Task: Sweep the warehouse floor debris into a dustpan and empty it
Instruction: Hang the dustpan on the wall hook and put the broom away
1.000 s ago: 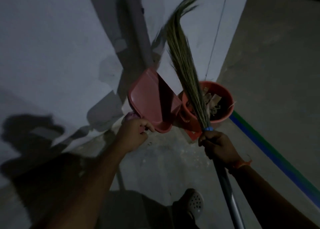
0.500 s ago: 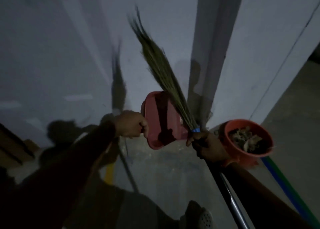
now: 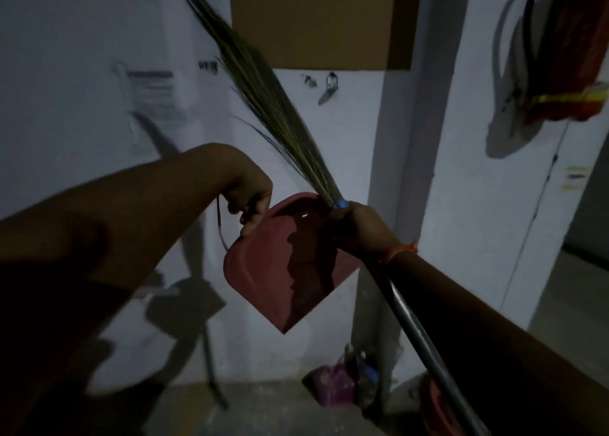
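Both tools are lifted off the floor: left hand (image 3: 248, 205) grips the red dustpan (image 3: 290, 264), hanging apparently empty at centre; right hand (image 3: 359, 228) clasps the grass broom (image 3: 263, 96). Emptying looks done; only stowing seems left.

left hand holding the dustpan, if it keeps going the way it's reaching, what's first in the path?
Probably the white wall. The left hand holds the dustpan by its handle, raised toward the wall below the small hook. Nothing shows between them, though depth is unclear in this dim view.
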The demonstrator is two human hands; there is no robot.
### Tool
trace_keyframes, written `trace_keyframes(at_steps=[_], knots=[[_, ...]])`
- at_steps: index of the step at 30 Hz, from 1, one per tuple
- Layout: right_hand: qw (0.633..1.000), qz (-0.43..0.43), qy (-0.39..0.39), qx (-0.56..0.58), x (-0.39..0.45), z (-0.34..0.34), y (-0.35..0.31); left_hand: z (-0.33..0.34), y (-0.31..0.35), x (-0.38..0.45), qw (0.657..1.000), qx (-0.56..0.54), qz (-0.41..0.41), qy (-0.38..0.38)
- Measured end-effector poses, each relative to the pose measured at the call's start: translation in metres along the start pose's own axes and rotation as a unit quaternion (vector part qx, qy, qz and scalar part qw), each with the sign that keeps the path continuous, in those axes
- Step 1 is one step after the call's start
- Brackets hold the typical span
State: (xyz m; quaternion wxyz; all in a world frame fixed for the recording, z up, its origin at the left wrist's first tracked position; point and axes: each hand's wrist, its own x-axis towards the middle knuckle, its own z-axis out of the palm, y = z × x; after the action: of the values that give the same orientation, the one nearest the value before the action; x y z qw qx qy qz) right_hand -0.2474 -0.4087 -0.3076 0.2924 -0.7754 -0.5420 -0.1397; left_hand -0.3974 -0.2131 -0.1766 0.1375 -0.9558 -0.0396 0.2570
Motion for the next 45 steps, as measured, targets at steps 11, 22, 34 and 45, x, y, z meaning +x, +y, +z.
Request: trace_keyframes(at_steps=[11, 22, 34, 45], knots=[[0.986, -0.010, 0.156, -0.058, 0.139, -0.064, 0.098, -0.108, -0.070, 0.078, 0.859, 0.269, -0.089, 0.426], [0.969, 0.010, 0.231, 0.090, 0.232, -0.074, 0.136, -0.082, -0.138, 0.150, 0.709, -0.294, -0.045, 0.639], [0.976, -0.023, 0.212, 0.042, 0.271, -0.060, 0.147, -0.112, -0.186, 0.183, 0.725, -0.307, -0.036, 0.615], [0.982, -0.113, 0.153, 0.002, 0.322, -0.091, 0.098, -0.122, -0.215, 0.187, 0.838, -0.221, 0.010, 0.499]])
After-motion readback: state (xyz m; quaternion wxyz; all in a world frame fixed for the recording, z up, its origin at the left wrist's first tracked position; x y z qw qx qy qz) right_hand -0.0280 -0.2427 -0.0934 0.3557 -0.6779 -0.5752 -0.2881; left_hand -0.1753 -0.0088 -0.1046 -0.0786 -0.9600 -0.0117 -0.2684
